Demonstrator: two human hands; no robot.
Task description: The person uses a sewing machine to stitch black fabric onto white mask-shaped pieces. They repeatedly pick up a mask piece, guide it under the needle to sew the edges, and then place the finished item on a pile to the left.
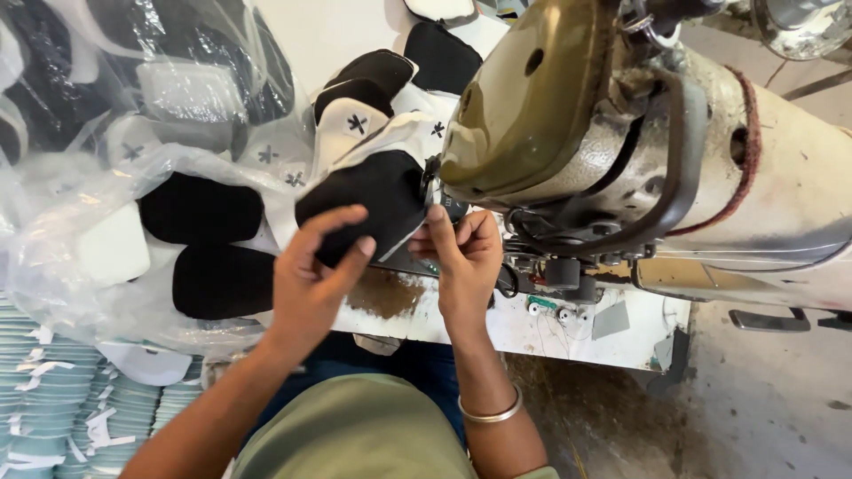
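Two hands are laid on a black-and-white fabric piece at the head of a sewing machine. The piece is pinched by the left hand, thumb on top and fingers closed around its black end. Its edge is pressed by the right hand just beside what seems to be the needle, with the grip apparently closed. A plastic bag of similar pieces rests on the counter.

clear plastic bag of black-and-white pieces, teal stacks, concrete floor
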